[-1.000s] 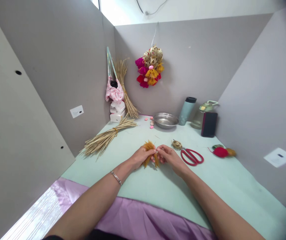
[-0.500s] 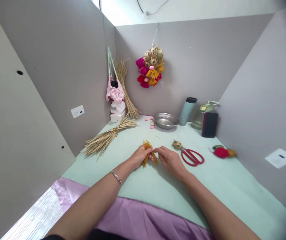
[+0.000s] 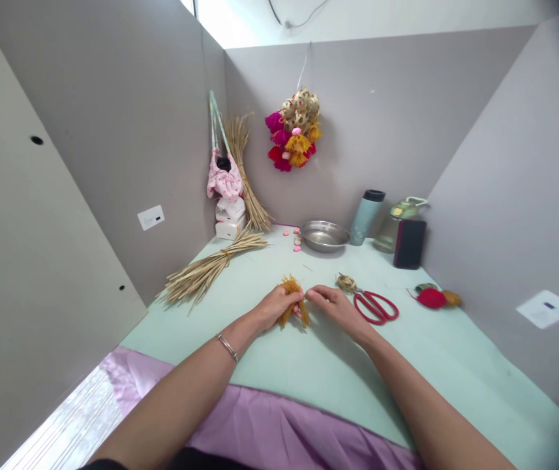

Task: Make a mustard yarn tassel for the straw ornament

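My left hand (image 3: 279, 305) is closed around the middle of a bunch of mustard-yellow yarn (image 3: 291, 283), whose frayed ends stick out above and below the fingers. Close to its right side, my right hand (image 3: 331, 304) has thumb and fingertips pinched together near the bunch; whatever thin thing they hold is too small to make out. Right of that hand lie red-handled scissors (image 3: 376, 307), and at their blades sits a small woven straw ball (image 3: 346, 282).
A tied straw bundle (image 3: 215, 264) lies on the left. Farther back are pink beads (image 3: 297, 248), a steel bowl (image 3: 325, 236), a tumbler (image 3: 367, 219), a jug (image 3: 387, 228) and a phone (image 3: 409, 245). Yarn balls (image 3: 432, 298) lie right. Tasselled ornaments (image 3: 299, 130) hang on the back panel.
Both hands have shifted slightly to the right along with the yarn bunch. My right hand's fingers have turned and drawn closer together beside it.
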Available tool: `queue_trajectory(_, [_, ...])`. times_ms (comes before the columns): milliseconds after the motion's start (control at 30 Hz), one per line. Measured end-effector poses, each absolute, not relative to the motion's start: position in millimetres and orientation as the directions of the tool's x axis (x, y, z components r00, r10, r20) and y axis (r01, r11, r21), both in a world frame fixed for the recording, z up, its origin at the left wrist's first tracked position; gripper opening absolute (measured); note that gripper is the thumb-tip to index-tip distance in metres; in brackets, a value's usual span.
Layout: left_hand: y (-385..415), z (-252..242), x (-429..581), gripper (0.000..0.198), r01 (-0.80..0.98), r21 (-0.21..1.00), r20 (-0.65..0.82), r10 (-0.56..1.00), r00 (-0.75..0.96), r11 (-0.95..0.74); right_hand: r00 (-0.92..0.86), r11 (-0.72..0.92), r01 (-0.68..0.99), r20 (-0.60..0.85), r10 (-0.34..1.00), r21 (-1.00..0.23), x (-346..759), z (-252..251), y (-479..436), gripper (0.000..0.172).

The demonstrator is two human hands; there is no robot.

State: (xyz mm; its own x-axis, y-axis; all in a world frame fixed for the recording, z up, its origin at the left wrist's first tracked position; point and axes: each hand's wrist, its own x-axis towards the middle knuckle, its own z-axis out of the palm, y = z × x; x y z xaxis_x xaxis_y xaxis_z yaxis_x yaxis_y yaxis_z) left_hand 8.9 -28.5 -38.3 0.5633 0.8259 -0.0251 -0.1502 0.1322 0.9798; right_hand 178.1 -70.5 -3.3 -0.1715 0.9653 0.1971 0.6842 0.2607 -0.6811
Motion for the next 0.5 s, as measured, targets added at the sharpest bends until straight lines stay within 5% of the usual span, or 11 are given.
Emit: queue_trajectory(500, [-39.4, -25.0, 3.6, 0.033, -0.097, 0.974, -0.078, 0.707, 0.703, 0.205, -0.025, 0.275, 0.508, 0.305, 0.952, -0.816, 173.6, -5.0, -70.6, 0.027])
